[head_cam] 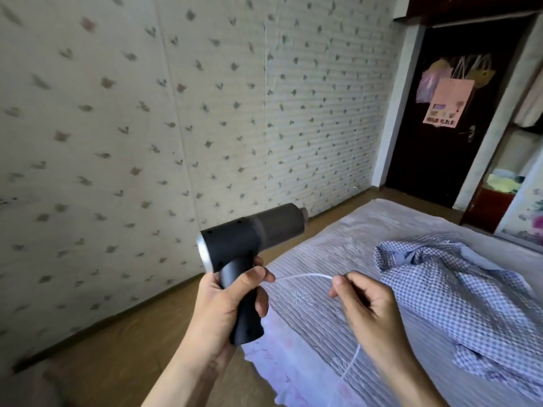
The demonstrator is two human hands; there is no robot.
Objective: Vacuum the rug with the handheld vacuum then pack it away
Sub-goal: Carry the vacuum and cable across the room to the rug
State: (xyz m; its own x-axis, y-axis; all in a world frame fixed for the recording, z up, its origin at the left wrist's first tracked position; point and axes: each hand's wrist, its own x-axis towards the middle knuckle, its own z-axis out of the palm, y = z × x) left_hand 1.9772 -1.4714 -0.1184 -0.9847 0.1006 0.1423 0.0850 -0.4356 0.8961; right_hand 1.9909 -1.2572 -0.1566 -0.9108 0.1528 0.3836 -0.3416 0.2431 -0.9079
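My left hand (223, 301) grips the handle of a black pistol-shaped handheld vacuum (252, 236), held up in the air with its nozzle pointing away to the upper right, toward the wall. A thin white cord (305, 276) runs from my left fingers across to my right hand (367, 304), which pinches it, and then trails down over the rug. The pale lilac ribbed rug (332, 251) lies on the floor below and to the right of both hands.
A crumpled blue-and-white checked shirt (458, 292) lies on the rug at the right. Wooden floor (141, 333) runs along a patterned wall on the left. A dark door (435, 148) with hanging bags stands at the far right.
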